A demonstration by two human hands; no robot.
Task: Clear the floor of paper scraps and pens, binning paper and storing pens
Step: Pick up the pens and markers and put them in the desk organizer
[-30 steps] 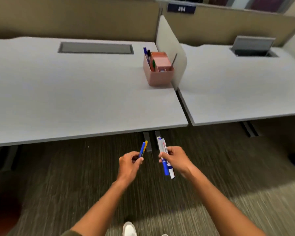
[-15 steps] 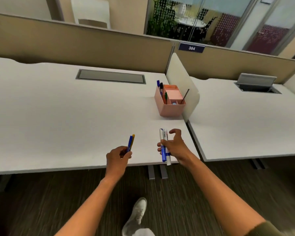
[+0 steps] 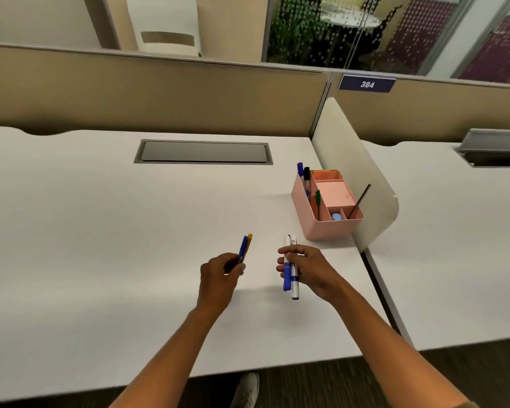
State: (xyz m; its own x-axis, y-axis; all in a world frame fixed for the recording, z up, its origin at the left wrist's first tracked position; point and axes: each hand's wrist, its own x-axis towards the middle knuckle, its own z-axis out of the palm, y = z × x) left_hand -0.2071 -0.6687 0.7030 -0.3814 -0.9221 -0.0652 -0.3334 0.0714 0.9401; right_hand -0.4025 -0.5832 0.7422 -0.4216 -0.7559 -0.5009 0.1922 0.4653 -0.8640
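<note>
The left hand (image 3: 220, 272) pinches two pens (image 3: 245, 247) in its fingers; the right hand (image 3: 308, 267) grips two markers (image 3: 290, 278), both above the desk (image 3: 100, 231). Beyond, the pink organizer (image 3: 326, 228) awaits them; storing remains undone.

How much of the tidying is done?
Some pens already stand in the pink organizer on the desk. The left hand holds two pens and the right hand two markers, not yet stored. The floor is barely visible, so leftover scraps can't be judged.
</note>
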